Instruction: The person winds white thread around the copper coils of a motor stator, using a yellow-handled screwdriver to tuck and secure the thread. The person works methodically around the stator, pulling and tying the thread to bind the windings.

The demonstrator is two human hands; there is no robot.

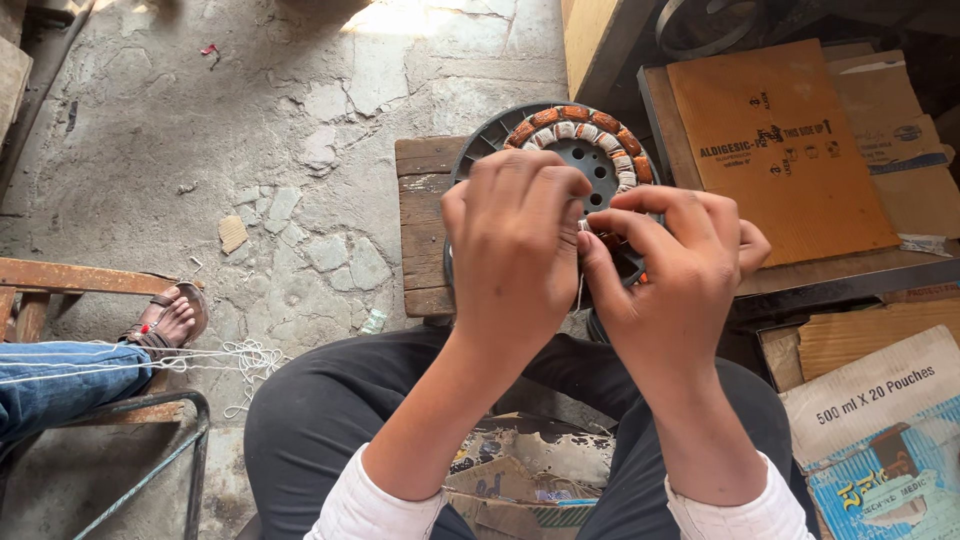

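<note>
A round dark motor stator [585, 150] ringed with copper-orange and white-wrapped coils lies on a small wooden counter [425, 225]. The left hand [515, 245] and right hand [675, 275] curl closed over its near half — what the fingertips pinch is hidden, a thin thread barely visible between them.
</note>
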